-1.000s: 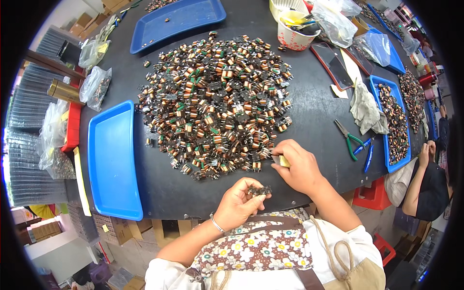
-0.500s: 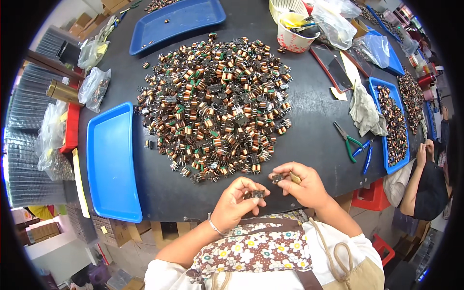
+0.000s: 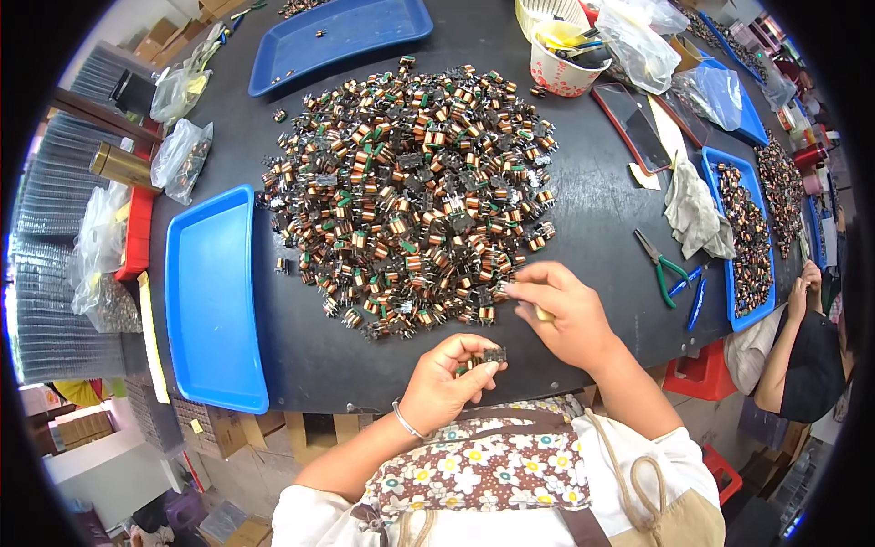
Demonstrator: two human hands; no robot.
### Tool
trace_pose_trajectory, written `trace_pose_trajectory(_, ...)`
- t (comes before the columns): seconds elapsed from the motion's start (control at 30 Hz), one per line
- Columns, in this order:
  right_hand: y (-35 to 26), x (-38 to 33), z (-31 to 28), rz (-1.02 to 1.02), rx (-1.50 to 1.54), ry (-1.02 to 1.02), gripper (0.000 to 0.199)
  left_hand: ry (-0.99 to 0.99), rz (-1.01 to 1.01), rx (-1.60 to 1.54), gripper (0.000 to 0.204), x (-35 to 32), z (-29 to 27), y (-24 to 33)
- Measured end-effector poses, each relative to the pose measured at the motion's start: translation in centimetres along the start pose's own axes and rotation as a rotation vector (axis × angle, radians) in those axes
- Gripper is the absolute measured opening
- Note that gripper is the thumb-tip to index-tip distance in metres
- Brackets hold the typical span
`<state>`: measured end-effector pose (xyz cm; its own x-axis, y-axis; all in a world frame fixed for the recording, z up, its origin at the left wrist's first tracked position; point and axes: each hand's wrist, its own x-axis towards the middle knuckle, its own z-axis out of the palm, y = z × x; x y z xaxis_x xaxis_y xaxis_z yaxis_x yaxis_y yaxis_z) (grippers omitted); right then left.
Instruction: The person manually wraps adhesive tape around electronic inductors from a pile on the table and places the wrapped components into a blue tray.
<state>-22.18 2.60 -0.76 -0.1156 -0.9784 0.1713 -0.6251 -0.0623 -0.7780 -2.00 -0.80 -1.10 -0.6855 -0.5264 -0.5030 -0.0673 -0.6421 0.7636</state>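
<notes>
Reached out again from the lap to the coil pile (image 3: pixel 406 187): right hand (image 3: pixel 561 314) pinching one coil (edge of heap); left hand (image 3: pixel 447 383) gripping several coils (image 3: pixel 492 355). Could drop some if overfilled.

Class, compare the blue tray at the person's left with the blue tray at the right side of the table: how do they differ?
The left blue tray looks bare inside; the right blue tray is heaped with small copper-wound parts. The left one shows as the wider of the two, the right as narrow, near the picture's rim. Both are blue, rimmed and rectangular, lying flat on the dark table.
</notes>
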Motion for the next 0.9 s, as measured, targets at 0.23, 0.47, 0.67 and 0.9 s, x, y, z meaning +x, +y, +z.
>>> trace_pose_trajectory(0.23,-0.1,0.5,0.4,0.005,-0.165,-0.012,0.027,0.030,0.030,0.049,0.020,-0.3,0.0,0.0)
trace_pose_trajectory(0.47,-0.7,-0.9,-1.6,0.035,0.011,-0.075,0.022,0.014,0.058,0.078,0.018,0.0,0.1,-0.3)
trace_pose_trajectory(0.67,-2.0,-1.8,-1.3,-0.046,0.184,-0.265,0.029,0.006,0.070,0.059,0.019,0.2,0.7,-0.4)
trace_pose_trajectory(0.9,0.1,0.6,-0.5,0.082,-0.044,0.043,0.010,0.020,0.039,0.101,0.019,-0.2,0.5,0.2)
